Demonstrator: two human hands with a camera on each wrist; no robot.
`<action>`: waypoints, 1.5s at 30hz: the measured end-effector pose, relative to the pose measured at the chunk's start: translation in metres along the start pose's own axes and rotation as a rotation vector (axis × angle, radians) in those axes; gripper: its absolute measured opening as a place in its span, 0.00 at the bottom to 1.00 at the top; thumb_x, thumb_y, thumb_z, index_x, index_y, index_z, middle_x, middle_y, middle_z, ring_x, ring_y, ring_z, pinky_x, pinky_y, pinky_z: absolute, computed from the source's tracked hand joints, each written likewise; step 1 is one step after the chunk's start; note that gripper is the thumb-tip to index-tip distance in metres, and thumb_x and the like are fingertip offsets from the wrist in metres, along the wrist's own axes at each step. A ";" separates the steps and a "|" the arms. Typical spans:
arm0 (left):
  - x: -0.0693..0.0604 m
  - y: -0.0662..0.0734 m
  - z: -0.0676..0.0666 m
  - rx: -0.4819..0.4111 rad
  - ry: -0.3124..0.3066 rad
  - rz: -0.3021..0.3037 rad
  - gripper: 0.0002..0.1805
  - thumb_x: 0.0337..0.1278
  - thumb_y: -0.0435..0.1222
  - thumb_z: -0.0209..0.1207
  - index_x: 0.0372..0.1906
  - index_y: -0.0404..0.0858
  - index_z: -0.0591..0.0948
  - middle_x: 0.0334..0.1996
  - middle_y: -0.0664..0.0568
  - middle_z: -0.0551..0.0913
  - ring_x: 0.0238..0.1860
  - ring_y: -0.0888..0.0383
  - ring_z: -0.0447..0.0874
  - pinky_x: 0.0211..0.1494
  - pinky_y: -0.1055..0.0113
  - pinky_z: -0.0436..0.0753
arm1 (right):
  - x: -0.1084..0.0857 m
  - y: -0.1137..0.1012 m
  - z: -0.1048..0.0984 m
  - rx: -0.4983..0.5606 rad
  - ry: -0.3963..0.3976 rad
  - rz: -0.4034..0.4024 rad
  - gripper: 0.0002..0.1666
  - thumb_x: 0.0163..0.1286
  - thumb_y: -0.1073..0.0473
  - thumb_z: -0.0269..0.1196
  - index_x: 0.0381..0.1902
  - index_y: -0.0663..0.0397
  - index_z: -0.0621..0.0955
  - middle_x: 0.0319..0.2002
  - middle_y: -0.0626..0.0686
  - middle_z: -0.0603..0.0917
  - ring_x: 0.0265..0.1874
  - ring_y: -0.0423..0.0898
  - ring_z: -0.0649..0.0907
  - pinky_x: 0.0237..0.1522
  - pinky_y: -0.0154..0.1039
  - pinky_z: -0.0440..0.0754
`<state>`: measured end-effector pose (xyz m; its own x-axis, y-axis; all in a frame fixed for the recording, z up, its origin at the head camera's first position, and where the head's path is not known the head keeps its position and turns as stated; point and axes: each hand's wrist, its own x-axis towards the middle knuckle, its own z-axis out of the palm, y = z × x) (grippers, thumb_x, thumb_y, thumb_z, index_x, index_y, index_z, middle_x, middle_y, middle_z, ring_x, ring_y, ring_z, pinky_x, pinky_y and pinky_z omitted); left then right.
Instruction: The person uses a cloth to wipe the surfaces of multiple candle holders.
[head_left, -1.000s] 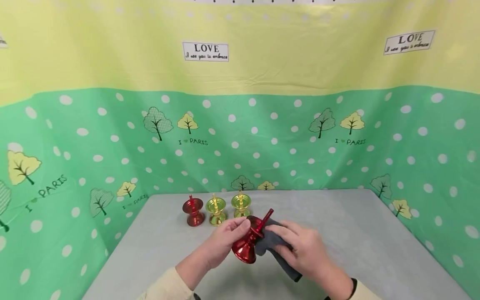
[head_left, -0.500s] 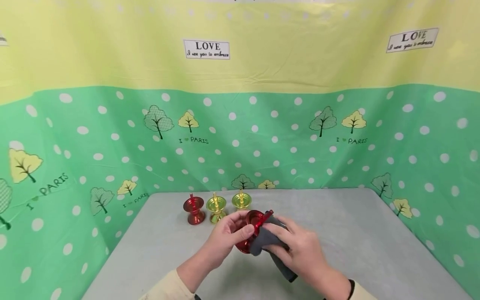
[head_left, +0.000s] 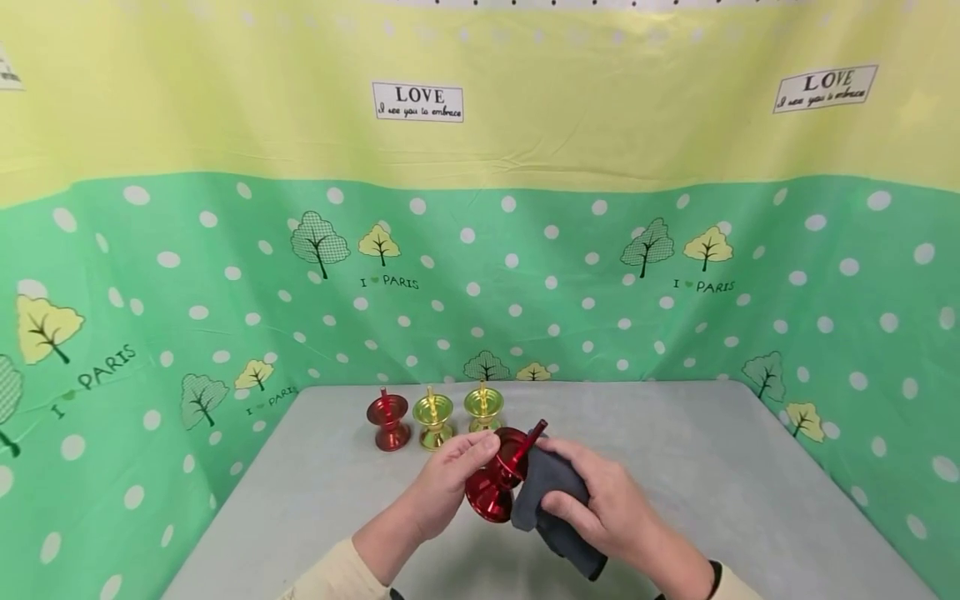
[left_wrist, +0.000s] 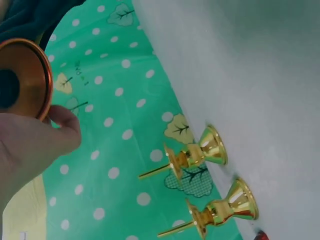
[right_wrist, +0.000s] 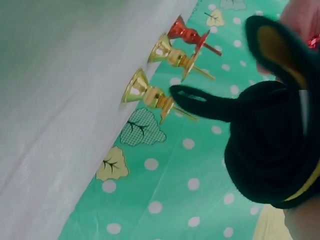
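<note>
In the head view my left hand (head_left: pixel 431 500) holds a shiny red candle holder (head_left: pixel 490 498) by the rim of its cup, thumb on the near side. The holder is tilted above the table, its spike pointing up and right. My right hand (head_left: pixel 618 508) grips a dark grey cloth (head_left: pixel 555 492) against the holder's right side, and a loose end hangs down. In the left wrist view, the holder's round base (left_wrist: pixel 36 82) faces the camera. Folds of the dark cloth (right_wrist: pixel 265 145) hide most of my right hand in the right wrist view.
Behind my hands a red candle holder (head_left: pixel 389 423) and two gold ones, a left one (head_left: pixel 432 423) and a right one (head_left: pixel 482 407), stand upright in a row on the grey table (head_left: pixel 300 492). A green and yellow printed curtain (head_left: pixel 555 275) encloses the table's back and sides.
The held candle holder was turned and raised slightly, then came back to its earlier tilt. My right hand has shifted the cloth, which now covers more of its fingers and lies along the holder's right side.
</note>
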<state>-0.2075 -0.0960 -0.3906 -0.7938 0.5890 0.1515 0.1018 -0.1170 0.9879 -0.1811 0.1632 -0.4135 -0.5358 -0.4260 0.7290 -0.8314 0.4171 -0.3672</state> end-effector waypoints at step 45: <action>-0.007 0.000 0.003 0.065 0.095 -0.076 0.30 0.76 0.48 0.61 0.72 0.35 0.76 0.61 0.46 0.88 0.59 0.58 0.86 0.62 0.66 0.86 | 0.008 0.005 0.007 -0.190 0.031 -0.082 0.25 0.70 0.43 0.72 0.64 0.34 0.85 0.57 0.52 0.88 0.46 0.48 0.92 0.44 0.39 0.90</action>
<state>-0.2000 -0.0983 -0.3912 -0.8534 0.5158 0.0754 0.0754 -0.0209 0.9969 -0.1905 0.1563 -0.4132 -0.4603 -0.4414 0.7703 -0.8278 0.5268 -0.1928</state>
